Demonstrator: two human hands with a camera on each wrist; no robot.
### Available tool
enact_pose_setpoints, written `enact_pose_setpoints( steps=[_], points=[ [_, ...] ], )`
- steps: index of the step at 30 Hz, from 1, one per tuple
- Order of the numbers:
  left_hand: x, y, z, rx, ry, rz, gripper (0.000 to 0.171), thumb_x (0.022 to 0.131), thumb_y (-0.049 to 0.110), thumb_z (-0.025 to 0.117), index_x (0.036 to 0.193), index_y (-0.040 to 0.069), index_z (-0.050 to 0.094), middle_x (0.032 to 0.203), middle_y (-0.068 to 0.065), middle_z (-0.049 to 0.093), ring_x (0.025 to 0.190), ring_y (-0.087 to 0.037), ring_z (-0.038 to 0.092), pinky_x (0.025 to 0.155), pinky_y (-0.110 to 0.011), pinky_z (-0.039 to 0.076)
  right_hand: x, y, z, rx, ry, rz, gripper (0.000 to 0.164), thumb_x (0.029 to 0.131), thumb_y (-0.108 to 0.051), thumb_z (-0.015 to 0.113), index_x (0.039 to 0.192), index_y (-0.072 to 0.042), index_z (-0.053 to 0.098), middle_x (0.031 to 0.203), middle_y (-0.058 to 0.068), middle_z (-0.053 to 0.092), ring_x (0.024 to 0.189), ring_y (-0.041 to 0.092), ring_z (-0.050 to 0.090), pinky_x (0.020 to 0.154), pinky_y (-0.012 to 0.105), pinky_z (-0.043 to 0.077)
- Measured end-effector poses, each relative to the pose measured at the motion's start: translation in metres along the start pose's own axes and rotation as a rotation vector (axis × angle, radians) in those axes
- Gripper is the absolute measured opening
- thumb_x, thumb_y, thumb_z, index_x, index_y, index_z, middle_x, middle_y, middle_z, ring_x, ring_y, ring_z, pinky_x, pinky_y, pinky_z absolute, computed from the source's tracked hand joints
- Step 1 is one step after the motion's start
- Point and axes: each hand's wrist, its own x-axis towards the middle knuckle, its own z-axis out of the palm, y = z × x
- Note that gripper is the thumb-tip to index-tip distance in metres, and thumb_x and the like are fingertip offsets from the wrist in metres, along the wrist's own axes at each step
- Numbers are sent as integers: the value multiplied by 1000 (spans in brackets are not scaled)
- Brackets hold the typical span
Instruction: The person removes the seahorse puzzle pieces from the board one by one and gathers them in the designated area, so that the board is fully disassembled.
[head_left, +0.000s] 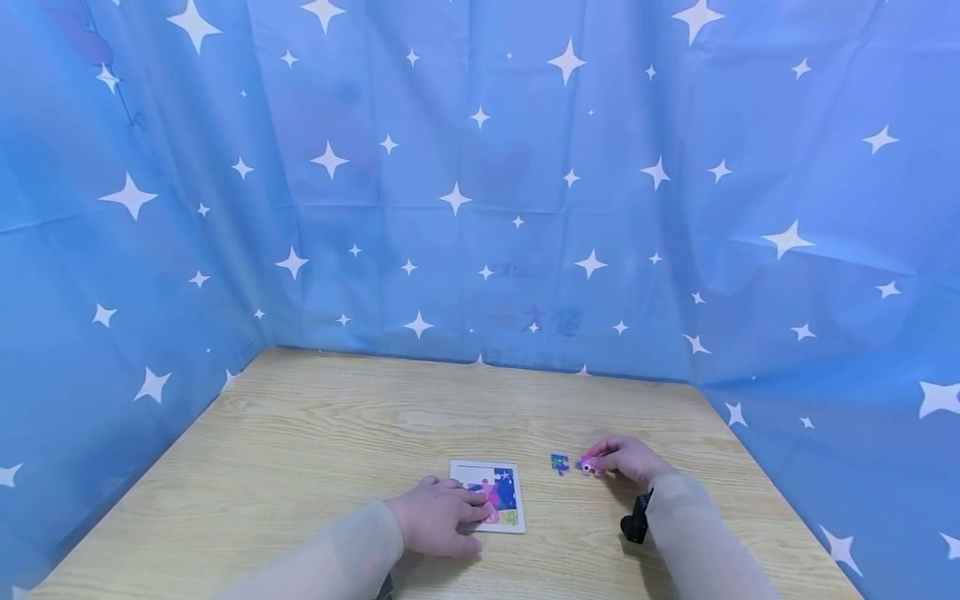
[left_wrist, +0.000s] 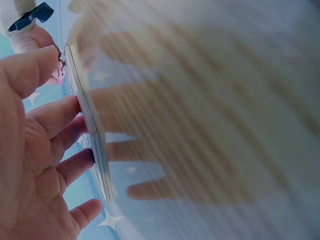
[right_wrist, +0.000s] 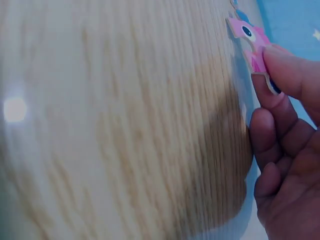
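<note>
A pink puzzle piece with a printed eye (right_wrist: 256,44) is pinched between the thumb and a finger of my right hand (head_left: 628,460), just over the table. In the head view, a blue and green puzzle piece (head_left: 558,463) lies on the table to its left. My left hand (head_left: 444,517) rests with extended fingers on a white-framed puzzle board (head_left: 520,510), hiding part of it. Joined pieces in pink and dark blue (head_left: 506,490) fill the board's right side, while a white area shows at its upper left. The left wrist view catches the board's thin edge (left_wrist: 89,117) under the fingertips.
The wooden table (head_left: 360,417) has a glossy surface that reflects the left hand. A blue curtain with white stars (head_left: 465,250) hangs behind the table and along both sides. A black wrist camera (head_left: 636,521) sits on the right wrist.
</note>
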Motion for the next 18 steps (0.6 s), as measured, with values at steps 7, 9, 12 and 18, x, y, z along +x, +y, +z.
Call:
enact_pose_setpoints(
  steps=[7, 9, 12, 18],
  points=[
    [0, 0, -1, -4, -3, 1, 55, 89, 57, 55, 139, 34, 51, 146, 16, 42, 139, -25, 34, 110, -57, 24, 0, 2, 0, -59, 47, 3, 15, 87, -12, 71, 97, -1, 69, 89, 5, 64, 75, 20, 48, 66, 32, 40],
    [0, 0, -1, -11, -5, 0, 55, 89, 57, 55, 139, 34, 51, 146, 17, 41, 139, -25, 34, 110, -57, 23, 0, 2, 1, -75, 53, 0, 16, 87, -13, 71, 97, -2, 69, 90, 5, 63, 76, 21, 48, 66, 32, 40],
    [1, 0, -1, -20, -4, 0, 55, 89, 57, 55, 139, 34, 52, 146, 17, 41, 139, -25, 33, 111, -57, 23, 1, 4, 2, -82, 74, 4, 15, 86, -14, 72, 96, -3, 69, 90, 6, 62, 76, 21, 48, 65, 32, 40],
    [1, -2, 1, -13, 6, 4, 56, 89, 57, 55, 139, 33, 52, 146, 16, 42, 139, -25, 33, 111, -57, 23, 6, 8, 5, -123, 120, 26, 10, 89, -12, 69, 96, -5, 69, 94, 6, 61, 81, 21, 49, 68, 30, 40]
  ],
)
